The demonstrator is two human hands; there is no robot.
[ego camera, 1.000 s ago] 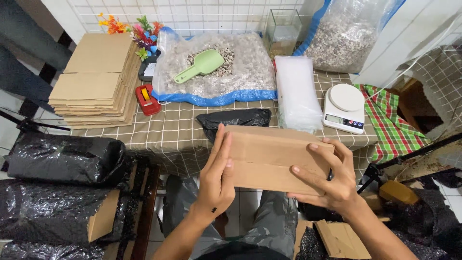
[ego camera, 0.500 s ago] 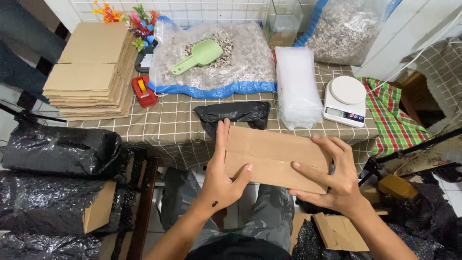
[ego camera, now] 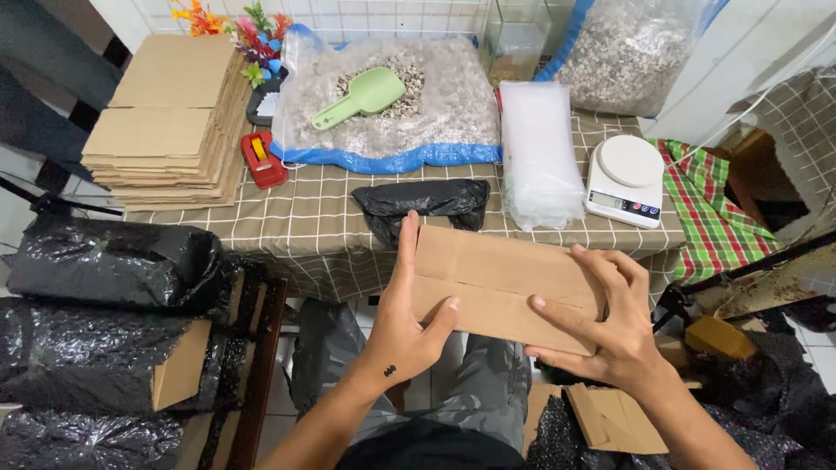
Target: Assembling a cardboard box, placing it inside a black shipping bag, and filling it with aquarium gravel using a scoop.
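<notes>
1. The left hand point(ego camera: 402, 326) grips the left end of a flat brown cardboard box point(ego camera: 505, 283), fingers stretched up along its left edge and the thumb pressed on its front face.
2. The right hand point(ego camera: 610, 322) clasps the box's right end, fingers spread across the front and curled round the far edge.
3. The box is held in the air over the person's lap, just in front of the near edge of the bench point(ego camera: 305, 231), which is covered by a brown checked cloth.
4. Just behind the box, a crumpled black plastic bag point(ego camera: 422, 202) lies on the bench.
5. To the right of that bag sit a stack of clear plastic bags point(ego camera: 538, 152) and a white digital kitchen scale point(ego camera: 623, 181).
6. Further back, a pale green plastic scoop point(ego camera: 361, 97) rests on gravel in an open clear sack with a blue edge point(ego camera: 392, 130).
7. At the left of the bench stand a pile of flattened brown cardboard sheets point(ego camera: 165, 122) and, beside it, a red tape dispenser point(ego camera: 261, 158).
8. Black plastic-wrapped bundles point(ego camera: 113, 270) lie stacked below the bench at the left.
</notes>
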